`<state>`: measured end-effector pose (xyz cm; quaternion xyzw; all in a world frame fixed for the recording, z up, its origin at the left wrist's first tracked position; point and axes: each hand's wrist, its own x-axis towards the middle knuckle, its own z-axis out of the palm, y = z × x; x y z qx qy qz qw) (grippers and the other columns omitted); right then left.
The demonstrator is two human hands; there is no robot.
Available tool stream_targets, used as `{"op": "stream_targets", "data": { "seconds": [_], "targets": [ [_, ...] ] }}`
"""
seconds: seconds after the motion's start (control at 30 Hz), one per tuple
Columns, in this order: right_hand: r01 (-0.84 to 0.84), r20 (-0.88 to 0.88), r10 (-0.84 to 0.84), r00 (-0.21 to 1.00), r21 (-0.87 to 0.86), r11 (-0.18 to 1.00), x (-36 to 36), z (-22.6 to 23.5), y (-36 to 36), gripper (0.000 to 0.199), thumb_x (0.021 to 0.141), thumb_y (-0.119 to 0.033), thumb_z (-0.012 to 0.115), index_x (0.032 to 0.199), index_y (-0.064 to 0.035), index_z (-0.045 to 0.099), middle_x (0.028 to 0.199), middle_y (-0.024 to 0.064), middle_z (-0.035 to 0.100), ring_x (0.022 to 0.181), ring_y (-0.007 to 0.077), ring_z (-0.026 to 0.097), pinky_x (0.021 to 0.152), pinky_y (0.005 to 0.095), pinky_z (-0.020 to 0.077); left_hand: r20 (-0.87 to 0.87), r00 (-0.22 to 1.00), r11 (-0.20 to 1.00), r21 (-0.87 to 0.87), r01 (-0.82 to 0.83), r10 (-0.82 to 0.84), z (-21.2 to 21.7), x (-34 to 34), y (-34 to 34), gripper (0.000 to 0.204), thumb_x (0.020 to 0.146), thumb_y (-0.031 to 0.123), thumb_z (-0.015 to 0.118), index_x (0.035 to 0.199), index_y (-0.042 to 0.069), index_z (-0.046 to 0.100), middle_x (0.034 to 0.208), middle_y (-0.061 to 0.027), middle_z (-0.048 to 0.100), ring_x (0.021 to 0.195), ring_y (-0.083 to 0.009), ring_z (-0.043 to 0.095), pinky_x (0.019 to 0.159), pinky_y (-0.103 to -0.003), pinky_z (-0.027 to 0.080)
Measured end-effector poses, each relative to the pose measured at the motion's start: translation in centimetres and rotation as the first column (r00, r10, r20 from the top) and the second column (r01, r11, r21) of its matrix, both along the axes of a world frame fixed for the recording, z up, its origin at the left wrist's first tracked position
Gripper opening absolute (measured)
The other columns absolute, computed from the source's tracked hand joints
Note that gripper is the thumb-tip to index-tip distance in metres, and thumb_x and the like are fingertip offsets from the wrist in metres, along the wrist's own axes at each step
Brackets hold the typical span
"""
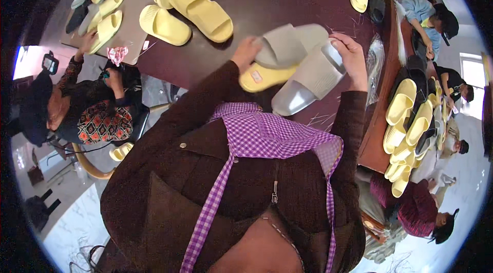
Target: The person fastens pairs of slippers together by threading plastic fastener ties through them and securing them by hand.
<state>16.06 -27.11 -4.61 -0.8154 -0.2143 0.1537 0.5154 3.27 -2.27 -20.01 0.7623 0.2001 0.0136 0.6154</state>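
My right hand [352, 60] is closed on one end of a grey slipper [321, 75] with a ribbed strap and a shiny, silvery sole, its thumb on top. My left hand [247, 53], slightly blurred, curls its fingers at the edge of a second grey slipper [280, 46] tilted above the table. Partly under both grey ones lies a yellow slipper [262, 79] with a small label on its sole; its strap is hidden.
The dark red table [246, 3] carries yellow slippers [203, 13] ahead on the left. Clear plastic wrap [376, 62] lies along the right edge. Beyond it, more yellow slippers [403, 103] are piled. A co-worker [97, 93] sits at left; others work at right.
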Motion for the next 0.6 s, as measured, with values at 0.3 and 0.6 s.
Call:
{"op": "stream_targets", "data": {
  "seconds": [0.3,0.6],
  "targets": [
    [-0.092,-0.034,0.086,0.996,-0.229,0.969,-0.9,-1.0,-2.5,0.019,0.08,-0.01,0.059,0.095,0.0015,0.063,0.084,0.0087,0.065,0.079,0.0154,0.059,0.073,0.0268,0.0454,0.147,0.984,0.933,-0.358,-0.046,0.105,0.0,2.3,-0.5,0.038,0.084,0.022,0.051,0.112,-0.005,0.051,0.101,-0.0152,0.057,0.092,-0.0225,0.054,0.078,-0.032,0.043],
    [-0.486,0.131,0.623,0.772,-0.511,0.709,-6.6,-5.4,2.9,0.028,0.076,-0.011,0.056,0.104,-0.0041,0.059,0.093,0.0145,0.062,0.085,0.0296,0.061,0.077,0.0356,0.047,0.107,0.94,0.729,-0.661,-0.176,0.323,2.5,-2.2,8.3,0.037,0.087,0.017,0.052,0.116,-0.005,0.048,0.103,-0.011,0.057,0.093,-0.0171,0.055,0.08,-0.027,0.044]
  ]
}}
